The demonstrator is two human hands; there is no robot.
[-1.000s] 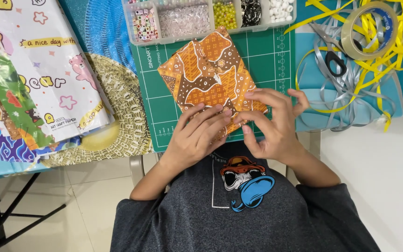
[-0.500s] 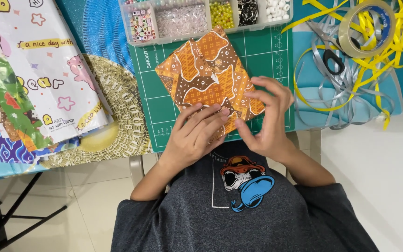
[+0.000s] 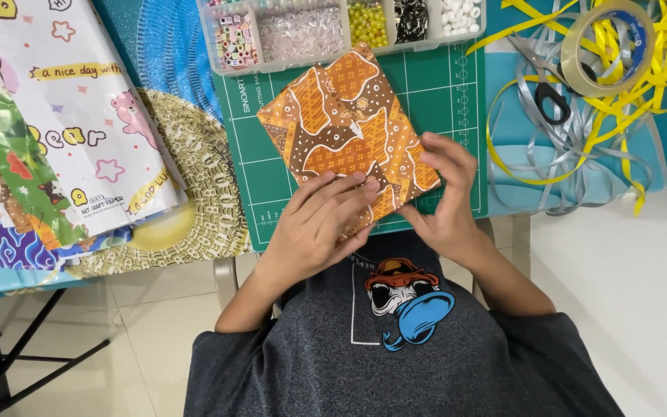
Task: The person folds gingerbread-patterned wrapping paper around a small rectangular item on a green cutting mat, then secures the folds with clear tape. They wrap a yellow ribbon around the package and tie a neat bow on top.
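Parcel: orange batik-wrapped parcel (image 3: 345, 127), frame centre, on green cutting mat (image 3: 445, 93).
Fingers: left hand (image 3: 318, 224) pressing flat, right hand (image 3: 445, 197) pinching its edge.
Around: bead box (image 3: 303, 35) above; ribbons (image 3: 580, 147) (tangled) right; wrapping sheets (image 3: 71, 123) left.

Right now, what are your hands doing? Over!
Left hand flat on orange parcel. Right hand pinching its right edge. Parcel on green mat. Bead box touching its far corner.
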